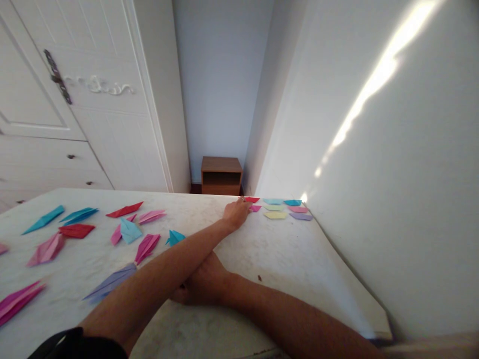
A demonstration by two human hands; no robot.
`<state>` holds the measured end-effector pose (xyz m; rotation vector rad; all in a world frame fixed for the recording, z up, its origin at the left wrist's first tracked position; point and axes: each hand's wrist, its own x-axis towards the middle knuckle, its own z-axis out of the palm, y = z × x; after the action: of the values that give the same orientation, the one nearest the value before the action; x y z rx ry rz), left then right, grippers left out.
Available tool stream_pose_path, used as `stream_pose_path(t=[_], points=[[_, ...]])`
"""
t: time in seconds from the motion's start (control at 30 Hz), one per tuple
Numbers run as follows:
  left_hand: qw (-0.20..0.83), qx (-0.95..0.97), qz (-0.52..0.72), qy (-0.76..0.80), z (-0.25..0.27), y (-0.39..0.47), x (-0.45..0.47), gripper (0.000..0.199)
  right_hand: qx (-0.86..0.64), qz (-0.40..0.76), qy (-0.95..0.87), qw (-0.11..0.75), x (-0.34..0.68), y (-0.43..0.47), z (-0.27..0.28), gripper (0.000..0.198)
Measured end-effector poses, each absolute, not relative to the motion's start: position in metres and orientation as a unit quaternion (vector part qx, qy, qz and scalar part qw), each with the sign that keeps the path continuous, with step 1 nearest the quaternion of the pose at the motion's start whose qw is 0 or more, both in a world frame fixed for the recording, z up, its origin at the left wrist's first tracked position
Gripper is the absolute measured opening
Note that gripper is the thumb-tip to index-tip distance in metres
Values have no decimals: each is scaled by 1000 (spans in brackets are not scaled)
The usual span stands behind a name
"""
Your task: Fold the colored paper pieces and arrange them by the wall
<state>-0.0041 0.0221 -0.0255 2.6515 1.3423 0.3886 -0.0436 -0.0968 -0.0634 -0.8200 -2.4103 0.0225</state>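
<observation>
My left hand reaches far across the white table, its fingertips closed at the edge of a magenta folded paper piece. Just beyond those fingers lies a red folded piece. To their right, neat rows hold light blue, blue, pale green, pink, yellow and lilac pieces. My right hand is curled beneath my left forearm, which partly hides it; what its fingers hold cannot be made out. A blue folded piece lies close by.
Several loose folded papers spread over the table's left side, including a red one, a light blue one and a lilac one. A wall borders the right edge. Beyond stand a white wardrobe and a brown nightstand.
</observation>
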Motion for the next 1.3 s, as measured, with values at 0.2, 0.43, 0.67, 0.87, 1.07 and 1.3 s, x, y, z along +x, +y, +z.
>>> stream_pose_path(t=[0.2,0.43,0.67,0.87,1.07,1.3], points=[[72,881,126,450,-27,24,-3,33,-305,0,-903,303,-43,-97,-65,38],[87,868,154,465,-22,15,-7,38,-283,-29,-918,276,-41,-97,-64,36],[106,843,247,466,-12,1,-24,35,-239,-25,-945,223,-39,-101,-51,24],[119,845,328,406,6,-31,-60,30,-239,16,-945,221,-36,-104,-48,19],[152,802,432,385,16,-89,-123,27,-329,96,-896,283,-32,-102,-57,18],[259,741,397,476,-21,-145,-211,22,-322,197,-894,243,-26,-96,-44,41]])
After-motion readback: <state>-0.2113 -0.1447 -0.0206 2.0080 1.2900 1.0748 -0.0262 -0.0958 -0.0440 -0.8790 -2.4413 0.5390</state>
